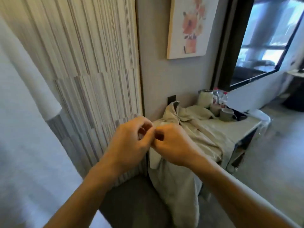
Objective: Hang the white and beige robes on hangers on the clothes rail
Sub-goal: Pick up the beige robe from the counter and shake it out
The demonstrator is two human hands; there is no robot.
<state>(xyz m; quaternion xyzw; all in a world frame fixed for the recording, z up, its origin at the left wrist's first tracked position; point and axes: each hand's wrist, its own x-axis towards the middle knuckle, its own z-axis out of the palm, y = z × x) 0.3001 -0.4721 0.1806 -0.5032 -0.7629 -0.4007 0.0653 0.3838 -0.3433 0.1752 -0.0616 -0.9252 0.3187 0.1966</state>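
A beige robe [194,134] lies crumpled over a low table [243,129] against the wall, and part of it hangs down the table's front toward the floor. A white robe [19,112] hangs at the far left, close to the camera, with one sleeve end in view. My left hand [130,139] and my right hand [171,143] meet in front of the beige robe, fingers curled and fingertips touching. The frame is blurred, so whether they pinch a bit of beige cloth is unclear. No hanger or clothes rail is in view.
On the table's far end stand a kettle [205,97], a grey mug [227,114] and water bottles [222,97]. A striped sliding panel [92,71] fills the left wall. A flower painting [190,25] hangs above. A window [266,38] and open floor lie right.
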